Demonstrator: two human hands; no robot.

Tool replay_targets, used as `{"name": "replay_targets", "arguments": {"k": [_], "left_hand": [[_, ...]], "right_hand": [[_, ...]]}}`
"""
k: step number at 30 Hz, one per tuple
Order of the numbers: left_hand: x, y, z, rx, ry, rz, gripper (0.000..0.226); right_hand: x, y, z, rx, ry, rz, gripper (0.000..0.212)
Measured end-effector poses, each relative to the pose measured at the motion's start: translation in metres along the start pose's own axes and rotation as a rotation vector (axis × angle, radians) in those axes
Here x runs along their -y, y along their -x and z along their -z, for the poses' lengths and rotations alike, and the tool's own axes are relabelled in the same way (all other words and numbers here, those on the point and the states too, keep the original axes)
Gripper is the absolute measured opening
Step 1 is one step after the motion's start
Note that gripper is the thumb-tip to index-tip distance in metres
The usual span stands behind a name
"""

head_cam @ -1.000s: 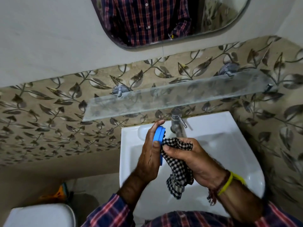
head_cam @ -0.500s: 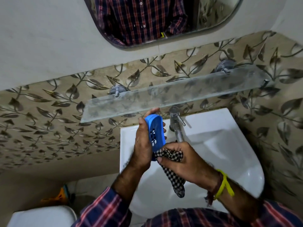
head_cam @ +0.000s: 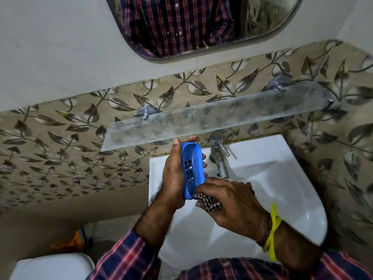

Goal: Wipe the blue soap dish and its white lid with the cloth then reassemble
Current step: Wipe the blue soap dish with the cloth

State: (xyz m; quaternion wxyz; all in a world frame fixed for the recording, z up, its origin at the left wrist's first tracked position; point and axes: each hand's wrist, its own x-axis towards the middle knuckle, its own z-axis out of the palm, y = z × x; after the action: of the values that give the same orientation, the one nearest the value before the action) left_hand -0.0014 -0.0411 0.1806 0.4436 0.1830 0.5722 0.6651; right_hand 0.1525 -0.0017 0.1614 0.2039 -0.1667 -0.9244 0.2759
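Observation:
Over the white sink's left side, my left hand (head_cam: 175,176) grips the blue soap dish (head_cam: 191,168), tilted so its inside with the drain holes faces me. My right hand (head_cam: 232,205) is closed on the black-and-white checked cloth (head_cam: 207,203), bunched in the palm and pressed against the lower end of the dish. Most of the cloth is hidden under the fingers. I cannot see the white lid.
The white sink (head_cam: 282,188) has a chrome tap (head_cam: 219,156) just right of the dish. A glass shelf (head_cam: 212,118) juts from the leaf-patterned wall right above my left hand. A mirror (head_cam: 201,27) hangs higher. A white toilet tank (head_cam: 52,265) is at lower left.
My left hand has turned the dish from edge-on to show its holed inside. My right hand has drawn the hanging cloth up into a bunch and slid down to the dish's lower end.

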Motion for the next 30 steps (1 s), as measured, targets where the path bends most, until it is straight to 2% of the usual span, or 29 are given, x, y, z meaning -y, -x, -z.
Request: {"name": "replay_targets", "arguments": {"k": [4,6,8,10,11,12,14,16,19,22,26,30], "left_hand": [[-0.005,-0.004,0.008,-0.019,0.062,0.138,0.068],[-0.006,-0.005,0.012,0.009,0.046,0.208,0.076],[-0.006,-0.004,0.016,0.005,-0.045,0.206,0.081],[0.006,0.005,0.025,-0.017,-0.234,0.014,0.074],[0.015,0.012,0.033,-0.019,-0.369,-0.203,0.07],[0.027,0.016,0.043,0.034,-0.573,-0.433,0.072],[0.051,0.02,0.059,0.209,-0.951,-0.778,0.082],[0.06,0.02,0.058,0.271,-1.008,-0.886,0.081],[0.056,0.013,0.042,0.24,-0.859,-0.86,0.069],[0.06,0.01,0.042,0.239,-0.791,-0.776,0.069],[0.065,0.017,0.034,0.23,-0.682,-0.605,0.064],[0.062,0.017,0.024,0.247,-0.524,-0.529,0.066]], "right_hand": [[-0.003,0.0,-0.004,-0.051,0.107,0.076,0.026],[-0.002,0.0,-0.006,-0.092,0.046,0.068,0.024],[0.001,-0.001,-0.007,-0.146,-0.081,-0.022,0.014],[0.002,-0.005,-0.005,-0.201,-0.338,-0.198,0.009],[0.001,-0.008,-0.002,-0.217,-0.506,-0.3,0.009],[0.0,-0.01,0.002,-0.216,-0.667,-0.391,0.011],[-0.002,-0.013,0.009,-0.163,-0.899,-0.501,0.011],[0.0,-0.016,0.013,-0.079,-1.064,-0.545,0.009],[0.008,-0.022,0.015,-0.06,-1.26,-0.573,0.021],[0.009,-0.026,0.018,-0.086,-1.326,-0.594,0.026],[0.009,-0.021,0.012,-0.123,-1.27,-0.647,0.022],[0.012,-0.017,0.007,-0.187,-1.163,-0.613,0.018]]}}
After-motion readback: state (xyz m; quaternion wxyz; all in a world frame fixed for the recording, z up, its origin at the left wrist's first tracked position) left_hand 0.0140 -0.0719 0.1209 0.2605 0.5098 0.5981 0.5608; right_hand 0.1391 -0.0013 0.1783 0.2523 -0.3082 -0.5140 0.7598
